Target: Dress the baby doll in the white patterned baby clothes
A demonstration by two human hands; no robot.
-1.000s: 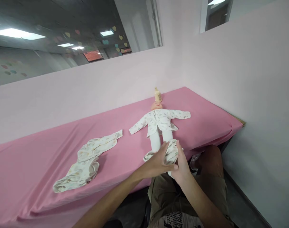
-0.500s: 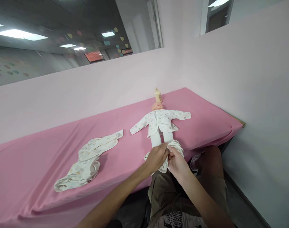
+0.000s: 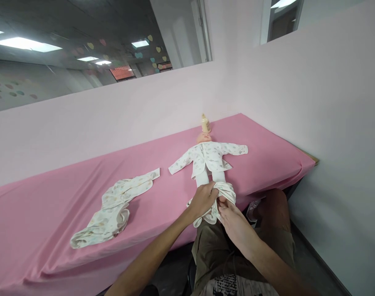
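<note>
A pink cloth (image 3: 274,158) covers the counter (image 3: 313,158). On it lie a doll (image 3: 207,157) and crumpled white clothes (image 3: 109,217); a bottle (image 3: 205,124) stands there too.

Passage lies between loose garment (image 3: 109,211) and doll (image 3: 218,176); a bottle (image 3: 206,124) blocks beyond doll's head (image 3: 204,137)

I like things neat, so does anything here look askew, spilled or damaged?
No spill or damage shows. The loose garment at the left lies crumpled, partly folded on itself, near creases in the pink cloth, so it looks untidy. The doll lies face up and the bottle stands upright behind it.
</note>
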